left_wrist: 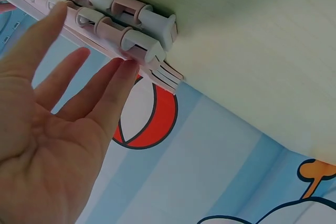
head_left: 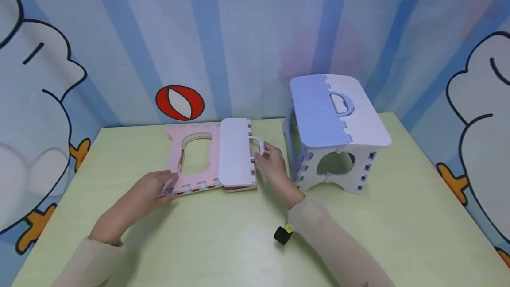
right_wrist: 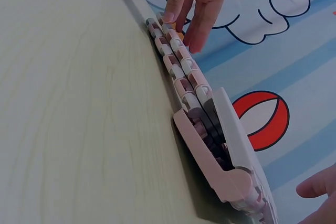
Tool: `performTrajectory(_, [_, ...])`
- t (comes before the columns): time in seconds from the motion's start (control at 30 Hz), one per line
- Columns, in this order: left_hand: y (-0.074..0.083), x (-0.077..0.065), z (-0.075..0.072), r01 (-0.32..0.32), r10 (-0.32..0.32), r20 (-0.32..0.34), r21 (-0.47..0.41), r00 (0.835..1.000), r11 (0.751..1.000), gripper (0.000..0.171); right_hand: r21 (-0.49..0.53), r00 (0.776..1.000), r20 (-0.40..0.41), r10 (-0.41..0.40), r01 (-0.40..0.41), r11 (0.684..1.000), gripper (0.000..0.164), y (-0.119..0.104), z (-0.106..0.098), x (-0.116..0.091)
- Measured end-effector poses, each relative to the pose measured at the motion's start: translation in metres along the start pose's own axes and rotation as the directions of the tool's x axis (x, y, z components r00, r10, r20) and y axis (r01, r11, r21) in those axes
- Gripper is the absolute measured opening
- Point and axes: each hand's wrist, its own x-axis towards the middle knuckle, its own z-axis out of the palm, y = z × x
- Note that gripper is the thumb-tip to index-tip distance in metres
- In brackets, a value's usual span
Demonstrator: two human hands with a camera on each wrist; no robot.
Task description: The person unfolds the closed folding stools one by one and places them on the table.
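Note:
A folded pink and white step stool [head_left: 195,154] lies flat on the table, its white panel [head_left: 235,152] to the right. My left hand [head_left: 147,191] is at its near left corner; the thumb and straight fingers touch the jointed edge [left_wrist: 105,17]. At the other end my right hand [head_left: 275,165] pinches the small white carry handle [head_left: 258,142] between thumb and finger. In the right wrist view only part of the right hand [right_wrist: 320,198] shows and the handle is hidden.
A blue and white step stool [head_left: 322,110] stands unfolded on its legs at the back right, close to my right forearm. A black device [head_left: 283,235] hangs at the right wrist. Behind the table [head_left: 223,238] is a striped cartoon backdrop [head_left: 247,43].

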Motion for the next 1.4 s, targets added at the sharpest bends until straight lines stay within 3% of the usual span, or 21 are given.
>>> performTrajectory(0.17, [0.000,-0.002,0.003,-0.021,0.021,-0.003,0.089,1.000,0.996,0.044,0.025,0.996,-0.079,0.030,-0.028,0.999,0.052,0.006,0.009,0.011])
performTrajectory(0.33, [0.000,-0.003,0.005,-0.040,0.045,-0.034,0.142,0.998,0.989,0.040,0.142,0.983,-0.156,0.093,-0.071,0.987,0.045,0.011,0.014,0.020])
performTrajectory(0.57, [0.003,-0.003,0.007,0.004,-0.001,-0.023,0.128,1.000,0.992,0.041,0.296,0.962,-0.207,0.179,-0.113,0.949,0.038,0.016,0.018,0.028])
performTrajectory(0.87, [0.010,-0.005,0.008,0.044,-0.051,0.030,0.190,0.998,0.981,0.041,0.426,0.935,-0.266,0.234,-0.104,0.899,0.033,0.018,0.021,0.032])
performTrajectory(1.2, [0.011,-0.007,0.008,0.047,-0.052,0.026,0.153,0.998,0.987,0.041,0.526,0.931,-0.255,0.262,-0.094,0.846,0.034,0.015,0.020,0.028])
performTrajectory(1.4, [0.008,-0.009,0.005,0.097,-0.101,0.050,0.075,0.994,0.992,0.048,0.634,0.938,-0.238,0.252,-0.047,0.772,0.035,0.005,0.020,0.024])
